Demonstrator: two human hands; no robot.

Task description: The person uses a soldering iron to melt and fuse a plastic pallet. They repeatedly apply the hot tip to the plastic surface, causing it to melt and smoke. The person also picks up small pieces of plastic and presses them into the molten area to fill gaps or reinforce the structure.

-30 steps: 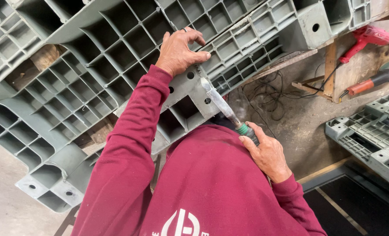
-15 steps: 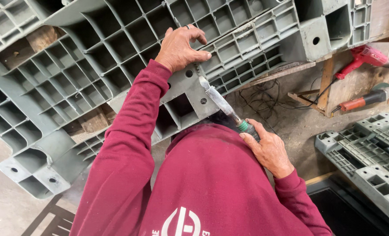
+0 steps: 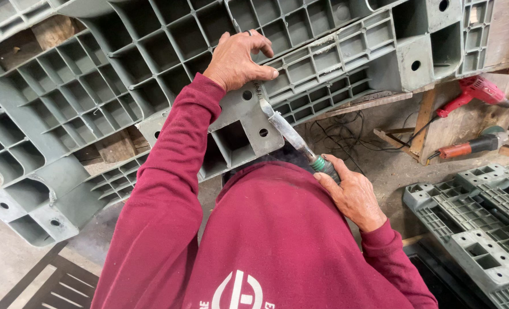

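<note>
A large grey plastic pallet [image 3: 94, 86] lies tilted in front of me, its ribbed grid underside facing up. My left hand [image 3: 237, 60] is curled over one of its ribs, thumb and forefinger pinched together just above a corner block with round holes. My right hand [image 3: 352, 194] grips the green-collared handle of a tool with a long metal nozzle [image 3: 289, 133]. The nozzle's tip rests against the pallet just below my left fingers. Maroon sleeves cover both arms.
A red power drill [image 3: 478, 88] and a second red-handled tool [image 3: 466, 147] lie on wooden boards [image 3: 420, 123] at the right, with black cables [image 3: 346, 129] beside them. Another grey pallet [image 3: 478, 223] sits lower right. A dark metal grate [image 3: 60, 286] is at the bottom left.
Both hands keep their grip and place. The view has shifted slightly, so the pallet sits a little differently in the frame.
</note>
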